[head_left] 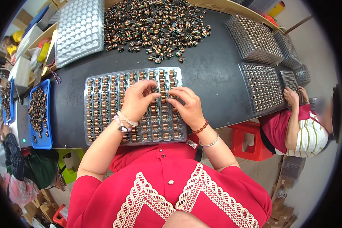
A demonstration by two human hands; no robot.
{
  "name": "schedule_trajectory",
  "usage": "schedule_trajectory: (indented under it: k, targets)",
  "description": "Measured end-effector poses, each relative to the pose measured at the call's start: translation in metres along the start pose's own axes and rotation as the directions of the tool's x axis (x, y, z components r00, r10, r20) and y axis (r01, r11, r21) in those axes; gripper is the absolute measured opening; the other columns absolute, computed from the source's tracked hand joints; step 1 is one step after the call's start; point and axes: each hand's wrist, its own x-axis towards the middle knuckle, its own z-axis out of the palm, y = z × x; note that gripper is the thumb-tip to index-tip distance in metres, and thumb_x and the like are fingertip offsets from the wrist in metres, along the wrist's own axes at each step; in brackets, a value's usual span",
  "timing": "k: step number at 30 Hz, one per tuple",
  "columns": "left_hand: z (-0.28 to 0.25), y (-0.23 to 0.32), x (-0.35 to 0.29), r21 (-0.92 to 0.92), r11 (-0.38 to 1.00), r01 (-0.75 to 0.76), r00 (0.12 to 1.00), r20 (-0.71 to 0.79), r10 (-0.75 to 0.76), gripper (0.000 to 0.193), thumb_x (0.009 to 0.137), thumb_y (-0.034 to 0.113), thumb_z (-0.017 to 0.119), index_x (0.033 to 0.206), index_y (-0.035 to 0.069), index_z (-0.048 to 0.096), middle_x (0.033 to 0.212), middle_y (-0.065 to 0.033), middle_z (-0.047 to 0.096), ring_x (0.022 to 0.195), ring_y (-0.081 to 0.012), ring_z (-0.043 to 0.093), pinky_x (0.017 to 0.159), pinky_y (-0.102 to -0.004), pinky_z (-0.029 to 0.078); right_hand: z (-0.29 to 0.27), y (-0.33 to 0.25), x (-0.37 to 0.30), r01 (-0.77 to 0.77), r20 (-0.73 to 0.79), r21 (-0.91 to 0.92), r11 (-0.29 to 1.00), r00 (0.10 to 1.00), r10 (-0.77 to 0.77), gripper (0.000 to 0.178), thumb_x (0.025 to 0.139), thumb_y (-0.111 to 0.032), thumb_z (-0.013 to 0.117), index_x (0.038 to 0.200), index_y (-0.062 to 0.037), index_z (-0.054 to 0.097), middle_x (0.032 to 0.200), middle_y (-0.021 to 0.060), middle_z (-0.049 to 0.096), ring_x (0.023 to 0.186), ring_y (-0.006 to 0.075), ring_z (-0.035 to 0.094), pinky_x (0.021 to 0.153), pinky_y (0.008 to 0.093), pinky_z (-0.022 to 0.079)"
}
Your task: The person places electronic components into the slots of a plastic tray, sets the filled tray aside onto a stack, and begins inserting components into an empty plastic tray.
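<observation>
A clear plastic tray (179,74) lies in front of me, its rows of pockets filled with small copper-wound coils (97,106). Over the tray's upper right part, my left hand (136,102) pinches a small coil (154,90) between thumb and fingertips. Just to its right, my right hand (189,107) is also closed in a pinch, on a coil (172,96) mostly covered by the fingers. Both wrists wear bracelets. Beyond the tray, a large heap of loose coils (155,26) covers the far part of the black table (209,76).
A stack of empty clear trays (79,34) stands at the far left. A blue bin (45,142) of coils sits left. Tall tray stacks (254,40) and a filled tray (264,87) lie right. A co-worker's hands (291,96) work near another tray. A red stool (249,141) stands below.
</observation>
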Motion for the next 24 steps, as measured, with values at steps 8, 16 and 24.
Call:
schedule_trajectory:
  k: [8,16,24]
  targets:
    - [0.005,0.015,-0.018,-0.127,0.992,-0.01,0.978,0.203,0.036,0.03,0.075,0.002,0.064,0.105,0.008,0.065,0.083,-0.0076,0.06,0.075,-0.023,0.059,0.071,-0.0309,0.048,-0.001,0.002,-0.003,0.003,-0.098,0.068,0.998,0.995,0.004,0.026,0.078,-0.001,0.065,0.103,-0.0022,0.065,0.103,0.0115,0.062,0.085,0.0206,0.063,0.073,0.0272,0.052]
    - [0.022,0.012,-0.031,0.294,0.925,-0.24,0.969,0.132,0.209,0.019,0.07,0.004,0.064,0.088,0.011,0.066,0.077,-0.005,0.057,0.078,-0.0226,0.056,0.067,-0.0353,0.047,-0.004,0.013,-0.003,0.106,-0.109,-0.01,0.994,0.988,-0.106,0.023,0.076,0.0,0.065,0.099,-0.0012,0.066,0.102,0.0116,0.064,0.086,0.0212,0.065,0.073,0.029,0.053]
    - [0.035,0.013,-0.044,0.585,0.666,-0.463,0.871,0.158,0.466,0.021,0.072,0.01,0.056,0.091,0.005,0.064,0.082,-0.0024,0.058,0.079,-0.0186,0.054,0.068,-0.032,0.044,-0.005,0.007,-0.005,-0.001,-0.102,0.084,0.996,0.995,0.01,0.019,0.076,0.0,0.066,0.096,-0.0006,0.067,0.1,0.0115,0.065,0.085,0.0207,0.065,0.071,0.0291,0.054]
